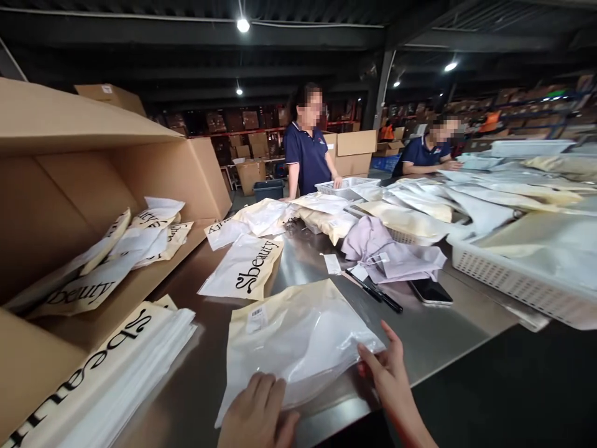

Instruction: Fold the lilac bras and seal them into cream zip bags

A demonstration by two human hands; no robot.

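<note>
A clear-and-cream plastic bag (298, 339) with white contents and a barcode label lies on the metal table in front of me. My right hand (385, 367) pinches its right corner between thumb and fingers, with the index finger held out. At the near edge, my left hand (259, 407) has its bent fingers over the bag and its thumb beside the edge; the underside of this grip is hidden. Just beyond lies another bag printed "beauty" (249, 264). A lilac garment (380, 246) with tags, black pens (375, 291) and a phone (430, 291) lie past my right hand.
An open carton (186, 180) holding printed bags stands at left, with a stack of flat bags (140, 361) before it. White perforated baskets (517, 274) full of bags line the right. Two co-workers (305, 155) in navy shirts are across the table (433, 348).
</note>
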